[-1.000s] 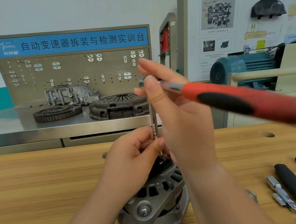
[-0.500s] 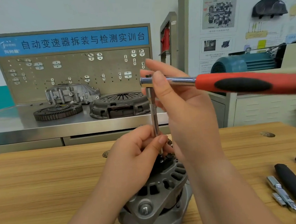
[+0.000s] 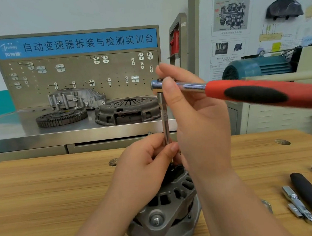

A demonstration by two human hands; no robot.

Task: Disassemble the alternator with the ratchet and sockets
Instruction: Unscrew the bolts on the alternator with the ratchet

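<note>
A grey alternator (image 3: 168,210) stands on the wooden table (image 3: 46,193) at the bottom centre, with a stud on its near lug. A ratchet (image 3: 250,93) with a red and black handle points right, level, above it. A long chrome extension bar (image 3: 164,117) runs straight down from the ratchet head to the top of the alternator. My right hand (image 3: 197,119) pinches the ratchet head between fingers and thumb. My left hand (image 3: 145,166) is closed around the bar's lower end, which hides the socket and the fastener.
Black-handled tools (image 3: 307,192) and chrome sockets (image 3: 293,200) lie on the table at the right. Behind stands a steel bench with a clutch pressure plate (image 3: 127,110), a flywheel (image 3: 61,117), a gearbox housing (image 3: 75,99) and a pegboard (image 3: 75,73). A blue motor (image 3: 256,68) sits far right.
The ratchet handle has swung from pointing down and right to nearly level, then dipped slightly. Both hands keep their hold on the head and the bar.
</note>
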